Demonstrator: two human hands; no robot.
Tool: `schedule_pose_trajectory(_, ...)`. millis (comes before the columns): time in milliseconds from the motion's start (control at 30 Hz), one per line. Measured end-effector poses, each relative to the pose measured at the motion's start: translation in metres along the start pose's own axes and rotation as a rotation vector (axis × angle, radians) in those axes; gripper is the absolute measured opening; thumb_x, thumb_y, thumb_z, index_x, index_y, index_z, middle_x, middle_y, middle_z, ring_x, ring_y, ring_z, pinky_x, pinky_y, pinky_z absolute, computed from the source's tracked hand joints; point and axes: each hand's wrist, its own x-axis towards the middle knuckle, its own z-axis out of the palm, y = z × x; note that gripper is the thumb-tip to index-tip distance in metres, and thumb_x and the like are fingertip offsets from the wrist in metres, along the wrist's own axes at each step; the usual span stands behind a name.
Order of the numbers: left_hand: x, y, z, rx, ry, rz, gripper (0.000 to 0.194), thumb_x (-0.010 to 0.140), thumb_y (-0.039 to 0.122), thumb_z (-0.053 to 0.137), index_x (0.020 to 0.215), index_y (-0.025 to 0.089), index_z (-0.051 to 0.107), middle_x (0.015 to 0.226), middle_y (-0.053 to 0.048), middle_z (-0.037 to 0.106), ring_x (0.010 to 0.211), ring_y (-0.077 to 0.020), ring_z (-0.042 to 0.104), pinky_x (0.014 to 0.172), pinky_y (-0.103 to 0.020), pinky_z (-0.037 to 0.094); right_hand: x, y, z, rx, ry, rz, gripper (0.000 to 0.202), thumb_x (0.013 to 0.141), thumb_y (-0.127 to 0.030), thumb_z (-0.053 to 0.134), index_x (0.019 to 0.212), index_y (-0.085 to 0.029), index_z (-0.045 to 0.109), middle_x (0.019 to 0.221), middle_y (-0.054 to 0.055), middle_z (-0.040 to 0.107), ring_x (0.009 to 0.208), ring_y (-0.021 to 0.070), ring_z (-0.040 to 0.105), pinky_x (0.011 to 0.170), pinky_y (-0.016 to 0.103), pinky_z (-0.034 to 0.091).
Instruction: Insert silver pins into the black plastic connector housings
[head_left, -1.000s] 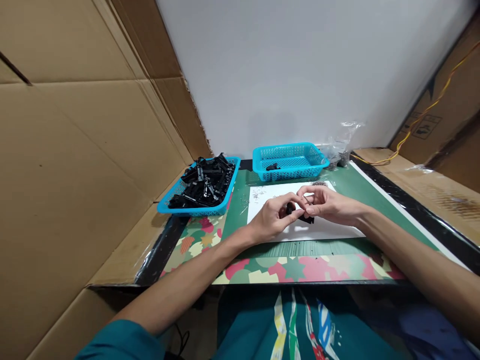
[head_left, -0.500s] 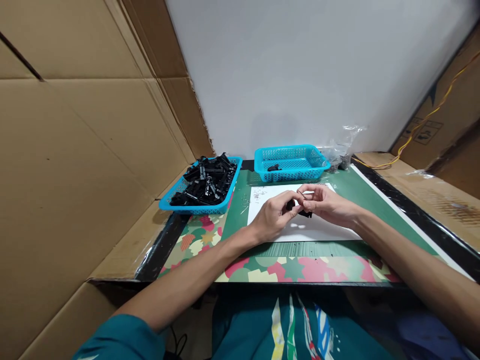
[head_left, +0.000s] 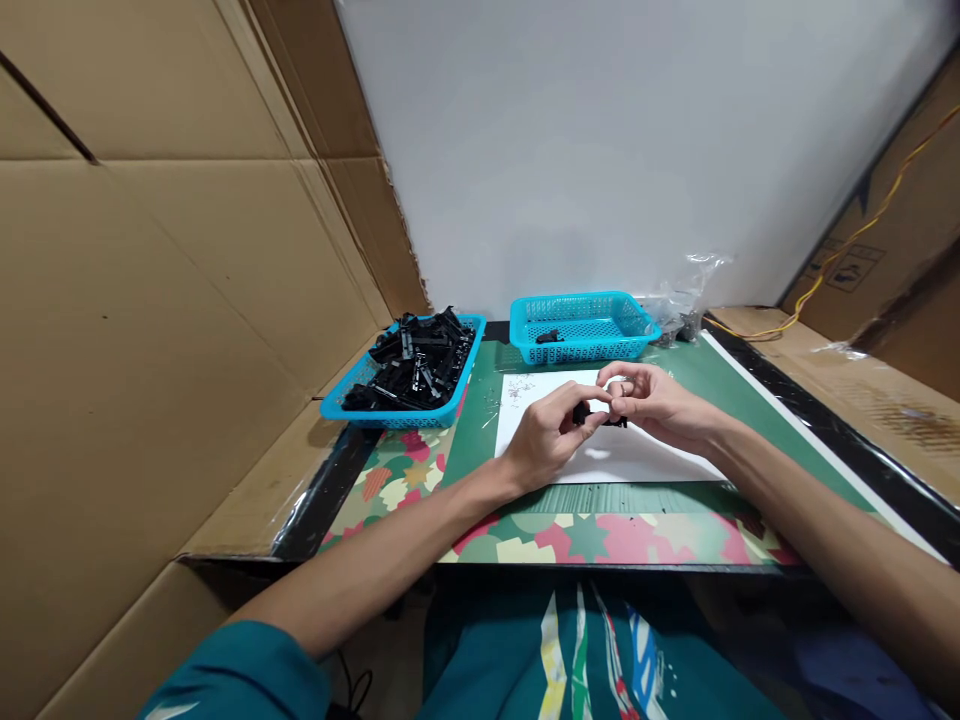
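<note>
Bottom centre: bench front edge runs across just past the person's teal shirt [head_left: 487,650]. Patterned strip [head_left: 585,538] lies along that edge, then green mat [head_left: 772,440], with white sheet [head_left: 652,466] on it mid-frame.

Both hands over the sheet, right of centre. Left hand [head_left: 551,432]: thumb and fingers nearly closed, pinching a dark part [head_left: 581,412]. Right hand [head_left: 651,402]: fingers curled, thumb and fingertips close together at the part's right end; can't tell if they grip the part or something tiny. Part sits between the hands, mostly hidden by fingers.

Thin pins [head_left: 516,388] scattered at sheet's upper left, a few spilling onto the mat.

Left basket [head_left: 442,419], left of centre: blue, heaped with black pieces [head_left: 420,368], some above the rim. Cardboard panel [head_left: 187,260] rises close on its left, so side room there is tight.

Far basket [head_left: 592,351], beyond the hands: blue, small black piece [head_left: 550,336] at left, perforated floor showing across the rest. Clear bag [head_left: 686,305] just beside its right end, dark contents. Widest mat stretch: right of sheet, out to a white border. Pale wall [head_left: 585,150] backs it all.
</note>
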Motion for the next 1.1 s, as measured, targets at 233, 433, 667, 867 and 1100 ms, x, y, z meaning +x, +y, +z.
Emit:
schedule_pose_trajectory(233, -0.003, -0.002, 0.002, -0.008, -0.015, 0.053, 0.022, 0.107, 0.038, 0.058, 0.108, 0.019, 0.066, 0.093, -0.004, 0.065, 0.071, -0.0127, 0.052, 0.069, -0.028, 0.043, 0.001, 0.003, 0.005, -0.012, 0.002, -0.026, 0.049, 0.066, -0.042, 0.101, 0.100, -0.021, 0.072, 0.063, -0.006, 0.060, 0.061, 0.0126, 0.056, 0.066, 0.029, 0.045)
schedule_pose_trajectory(433, -0.004, 0.001, 0.002, 0.022, -0.048, 0.059, 0.018, 0.107, 0.034, 0.054, 0.103, 0.019, 0.063, 0.092, -0.004, 0.064, 0.075, -0.0148, 0.055, 0.070, -0.029, 0.043, 0.002, 0.004, 0.008, -0.058, -0.032, -0.026, 0.045, 0.070, -0.042, 0.099, 0.099, -0.021, 0.072, 0.070, -0.002, 0.067, 0.066, 0.0150, 0.061, 0.065, 0.029, 0.046)
schedule_pose_trajectory(667, 0.005, 0.001, -0.004, -0.128, 0.011, -0.134, 0.030, 0.105, 0.047, 0.059, 0.099, 0.018, 0.063, 0.091, -0.003, 0.062, 0.071, -0.0128, 0.051, 0.068, -0.027, 0.043, -0.006, -0.007, 0.010, -0.225, 0.107, -0.243, 0.027, 0.082, -0.047, 0.089, 0.090, -0.024, 0.078, 0.080, 0.002, 0.067, 0.072, 0.0166, 0.056, 0.065, 0.032, 0.046)
schedule_pose_trajectory(867, 0.008, 0.001, -0.013, -0.238, -0.072, -0.189, 0.035, 0.102, 0.050, 0.063, 0.098, 0.016, 0.064, 0.089, -0.003, 0.061, 0.075, -0.0135, 0.053, 0.068, -0.026, 0.041, -0.013, -0.013, 0.008, -0.573, 0.134, -0.451, 0.014, 0.091, -0.039, 0.080, 0.093, -0.027, 0.086, 0.069, 0.003, 0.061, 0.067, 0.0180, 0.049, 0.060, 0.035, 0.037)
schedule_pose_trajectory(1100, 0.009, 0.003, -0.016, -0.379, -0.314, -0.286, 0.042, 0.098, 0.058, 0.066, 0.098, 0.016, 0.064, 0.077, 0.001, 0.054, 0.062, -0.0109, 0.050, 0.061, -0.025, 0.040, -0.018, -0.018, 0.013, -0.717, 0.053, -0.446, 0.016, 0.092, -0.036, 0.076, 0.089, -0.025, 0.086, 0.068, 0.003, 0.065, 0.061, 0.0159, 0.048, 0.057, 0.033, 0.036)
